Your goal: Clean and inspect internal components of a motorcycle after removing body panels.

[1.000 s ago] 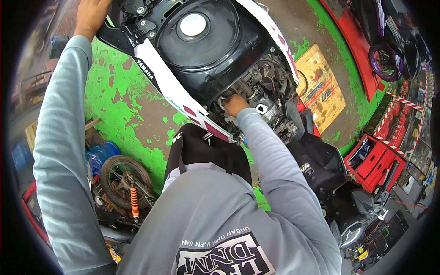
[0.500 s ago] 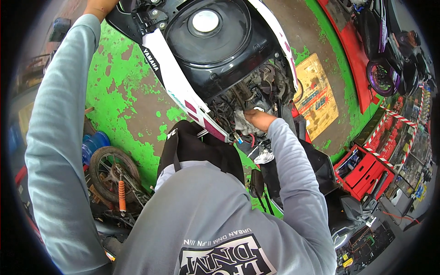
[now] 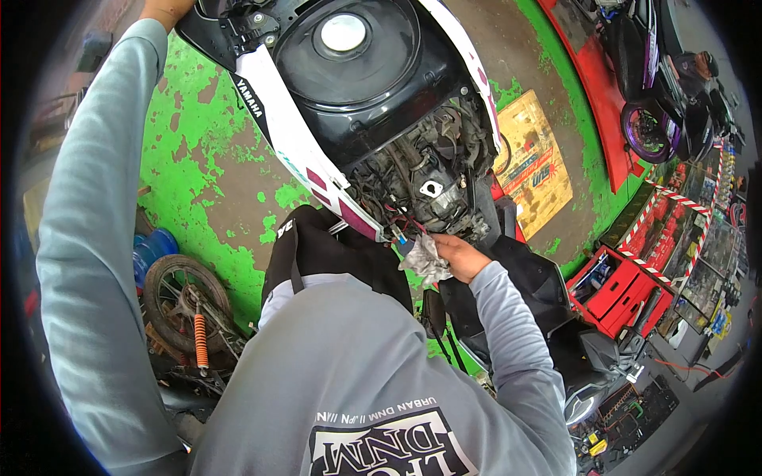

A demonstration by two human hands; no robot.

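A crumpled grey-white rag (image 3: 425, 260) is pinched in my right hand (image 3: 463, 258), just on the near side of the engine bay. Behind it lies the exposed engine (image 3: 429, 190) of a scooter, with a bright metal piece showing in its middle. A small blue-ended connector (image 3: 402, 238) hangs beside the rag. My left arm stretches up along the scooter's white side panel (image 3: 278, 123). At the top edge, my left hand (image 3: 165, 11) is by a black part of the bodywork (image 3: 208, 36); its fingers are mostly cut off.
The scooter's glossy black tank-like housing (image 3: 349, 71) with a round white cap fills the top centre. A flattened cardboard sheet (image 3: 540, 166) lies to the right. A red tool cabinet (image 3: 615, 297) stands at right, and a loose wheel (image 3: 186, 305) at left.
My right hand has drawn the rag out of the engine bay toward me, uncovering the engine's middle. My left hand stays by the black bodywork; the whole view has shifted slightly.
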